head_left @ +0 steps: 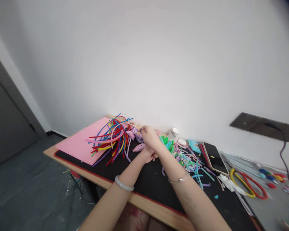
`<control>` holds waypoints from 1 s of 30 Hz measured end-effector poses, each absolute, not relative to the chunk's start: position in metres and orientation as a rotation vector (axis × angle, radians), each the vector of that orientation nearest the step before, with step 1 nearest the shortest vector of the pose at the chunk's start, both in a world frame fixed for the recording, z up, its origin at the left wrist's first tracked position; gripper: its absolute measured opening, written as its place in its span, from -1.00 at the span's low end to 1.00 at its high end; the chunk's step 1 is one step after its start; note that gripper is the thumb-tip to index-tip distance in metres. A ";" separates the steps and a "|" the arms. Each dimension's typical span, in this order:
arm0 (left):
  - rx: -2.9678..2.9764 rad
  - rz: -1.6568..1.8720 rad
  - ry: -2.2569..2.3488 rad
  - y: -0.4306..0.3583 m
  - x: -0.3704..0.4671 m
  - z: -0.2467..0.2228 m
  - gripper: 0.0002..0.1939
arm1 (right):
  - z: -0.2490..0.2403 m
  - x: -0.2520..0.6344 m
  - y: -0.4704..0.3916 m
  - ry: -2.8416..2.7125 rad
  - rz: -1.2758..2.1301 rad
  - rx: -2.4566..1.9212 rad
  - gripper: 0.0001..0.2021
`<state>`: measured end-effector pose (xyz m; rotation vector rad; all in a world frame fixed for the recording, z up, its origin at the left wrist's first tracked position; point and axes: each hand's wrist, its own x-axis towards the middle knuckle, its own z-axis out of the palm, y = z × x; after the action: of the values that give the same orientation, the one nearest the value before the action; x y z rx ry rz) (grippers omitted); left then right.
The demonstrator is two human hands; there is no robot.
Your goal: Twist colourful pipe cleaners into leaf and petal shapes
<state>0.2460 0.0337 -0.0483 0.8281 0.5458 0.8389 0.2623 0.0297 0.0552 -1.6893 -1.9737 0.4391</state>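
Note:
My right hand (148,136) reaches over the far part of the black mat (125,173). Its fingers are pinched together beside several purple and lilac pipe-cleaner pieces (137,136); anything between them is too small to make out. Just below, partly covered by the right wrist, my left hand (149,155) has its fingers curled, and what they hold is hidden. A pink loop of pipe cleaner (139,147) lies left of the left hand. To the left spreads a bundle of long red, blue, yellow and purple pipe cleaners (115,138), partly over a pink sheet (79,141).
Right of my hands lie cut pastel pipe-cleaner pieces (188,162) and green shapes (167,142). A paper cup (174,134), a white case (181,141) and a phone (214,157) stand along the wall. Yellow and red stems (254,186) and pompoms (271,176) are far right.

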 end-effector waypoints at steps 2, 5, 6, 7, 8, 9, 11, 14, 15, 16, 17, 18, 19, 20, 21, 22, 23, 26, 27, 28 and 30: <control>0.819 0.843 0.530 0.030 0.245 -0.043 -0.70 | 0.066 0.292 0.017 -1.793 0.691 -1.573 -0.78; 0.802 0.855 0.471 0.028 0.244 -0.035 -0.73 | 0.074 0.345 -0.012 -1.690 0.972 -1.324 -0.82; 0.792 0.868 0.452 0.028 0.244 -0.032 -0.74 | 0.074 0.362 -0.023 -1.720 1.039 -1.295 -0.85; 0.781 0.884 0.435 0.027 0.244 -0.031 -0.74 | 0.072 0.379 -0.034 -1.754 1.089 -1.305 -0.87; 0.770 0.895 0.423 0.027 0.244 -0.030 -0.74 | 0.068 0.394 -0.044 -1.789 1.116 -1.341 -0.87; 0.760 0.900 0.415 0.027 0.244 -0.029 -0.74 | 0.063 0.407 -0.053 -1.816 1.119 -1.392 -0.86; 0.742 0.889 0.415 0.026 0.244 -0.029 -0.75 | 0.051 0.429 -0.067 -1.844 1.070 -1.494 -0.87; 0.719 0.861 0.439 0.025 0.244 -0.029 -0.80 | 0.033 0.449 -0.081 -1.875 0.960 -1.554 -0.86; 0.713 0.856 0.449 0.025 0.244 -0.028 -0.84 | 0.029 0.453 -0.084 -1.870 0.933 -1.561 -0.85; 0.708 0.851 0.460 0.024 0.243 -0.027 -0.87 | 0.025 0.457 -0.086 -1.857 0.917 -1.568 -0.85; 0.704 0.847 0.470 0.024 0.243 -0.026 -0.89 | 0.023 0.460 -0.087 -1.839 0.912 -1.574 -0.84; 0.702 0.842 0.477 0.023 0.242 -0.025 -0.88 | 0.021 0.462 -0.088 -1.818 0.913 -1.580 -0.84; 0.701 0.838 0.481 0.022 0.241 -0.023 -0.86 | 0.021 0.465 -0.089 -1.796 0.911 -1.586 -0.84; 0.701 0.833 0.482 0.021 0.240 -0.021 -0.83 | 0.020 0.468 -0.089 -1.778 0.904 -1.594 -0.84; 0.703 0.824 0.477 0.020 0.239 -0.020 -0.81 | 0.020 0.471 -0.089 -1.762 0.892 -1.604 -0.84; 0.712 0.816 0.470 0.019 0.238 -0.019 -0.80 | 0.021 0.474 -0.089 -1.751 0.877 -1.616 -0.84; 0.729 0.813 0.466 0.018 0.238 -0.019 -0.80 | 0.021 0.478 -0.090 -1.744 0.865 -1.630 -0.84; 0.843 0.832 0.484 0.015 0.240 -0.021 -0.80 | 0.020 0.483 -0.091 -1.748 0.887 -1.697 -0.82; 0.889 0.840 0.499 0.014 0.242 -0.022 -0.78 | 0.019 0.482 -0.092 -1.757 0.917 -1.713 -0.81; 0.930 0.845 0.514 0.013 0.244 -0.024 -0.76 | 0.019 0.479 -0.092 -1.770 0.955 -1.722 -0.81; 0.996 0.834 0.529 0.012 0.248 -0.027 -0.71 | 0.018 0.466 -0.091 -1.809 1.030 -1.697 -0.82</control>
<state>0.2480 0.0115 -0.0273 0.9956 0.5291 0.8338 0.4657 -0.0907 0.0180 -1.6968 -1.8086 1.0304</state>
